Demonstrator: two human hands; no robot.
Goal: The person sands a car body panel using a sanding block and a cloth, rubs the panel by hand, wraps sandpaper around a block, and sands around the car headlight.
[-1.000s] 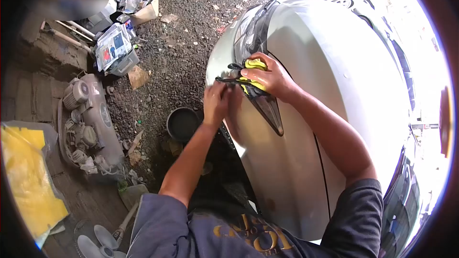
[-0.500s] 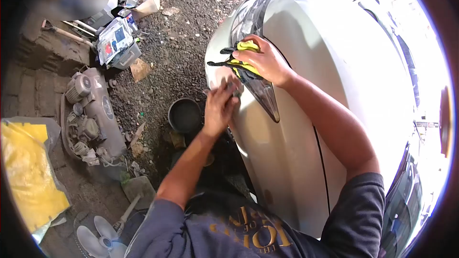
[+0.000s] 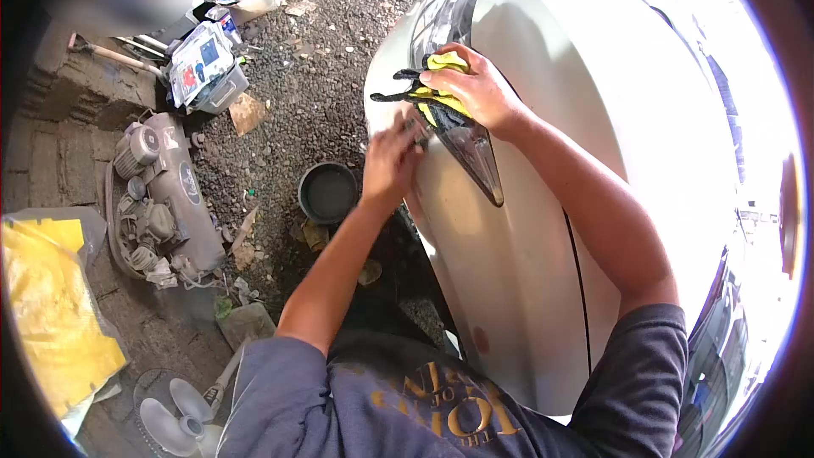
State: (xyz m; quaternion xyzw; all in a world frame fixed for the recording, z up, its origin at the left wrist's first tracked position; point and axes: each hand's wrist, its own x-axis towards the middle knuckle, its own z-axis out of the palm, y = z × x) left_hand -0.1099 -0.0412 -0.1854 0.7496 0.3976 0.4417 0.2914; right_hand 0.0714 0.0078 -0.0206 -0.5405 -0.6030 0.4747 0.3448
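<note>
My right hand (image 3: 479, 89) is closed around a bunched yellow-and-black cloth (image 3: 445, 110) on the car's headlight (image 3: 475, 165). Dark, finger-like ends of the cloth stick out to the left. My left hand (image 3: 392, 157) is low against the side of the white car's front bumper (image 3: 449, 220), just left of the headlight's pointed end. Motion blurs its fingertips, and whether anything is beneath them I cannot make out.
A dark round bucket (image 3: 329, 192) stands on the gravel left of the bumper. Farther left are a dusty air compressor (image 3: 182, 187), a plastic bin (image 3: 222, 89) with papers on top, a fan (image 3: 182, 420) and a yellow sheet (image 3: 55, 297).
My left hand has shifted slightly up along the bumper. The right hand, still gripping the cloth, sits a little higher and farther right in view. The camera view has shifted slightly.
</note>
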